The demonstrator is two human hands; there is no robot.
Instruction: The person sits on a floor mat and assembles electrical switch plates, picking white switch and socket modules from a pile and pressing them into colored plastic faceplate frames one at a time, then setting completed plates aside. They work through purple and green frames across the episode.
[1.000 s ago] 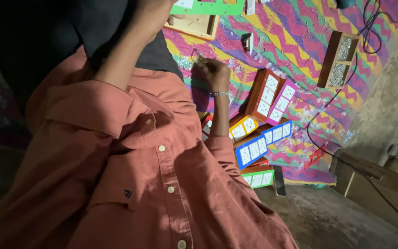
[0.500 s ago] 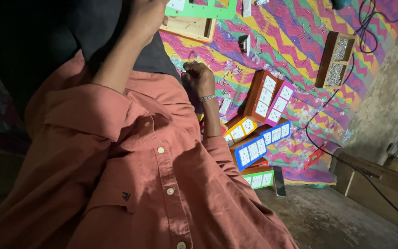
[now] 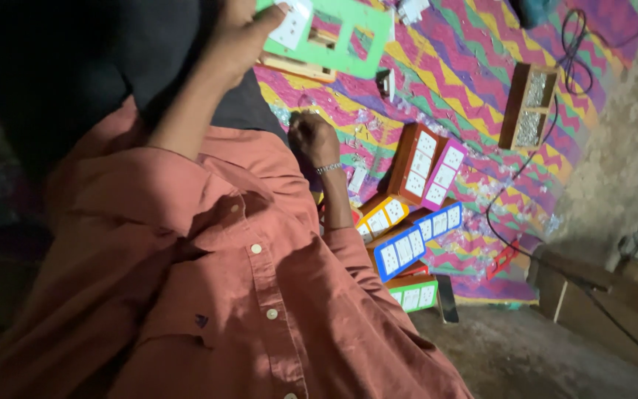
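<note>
1. There is one view only, from a camera on the person's head, so no second view shares any part of the scene.
2. It looks steeply down the chest; the shirt (image 3: 208,295) is very near and fills the lower left.
3. The picture is tilted. The left hand (image 3: 241,37) with the green plate (image 3: 334,33) sits at the top edge.
4. Below this grip is the right hand (image 3: 313,139), and beyond it the mat (image 3: 481,81), farther from the lens.

I note a rust-red buttoned shirt (image 3: 208,295) with pale buttons, sleeves rolled, and a metal bracelet (image 3: 328,168) at centre frame.
</note>
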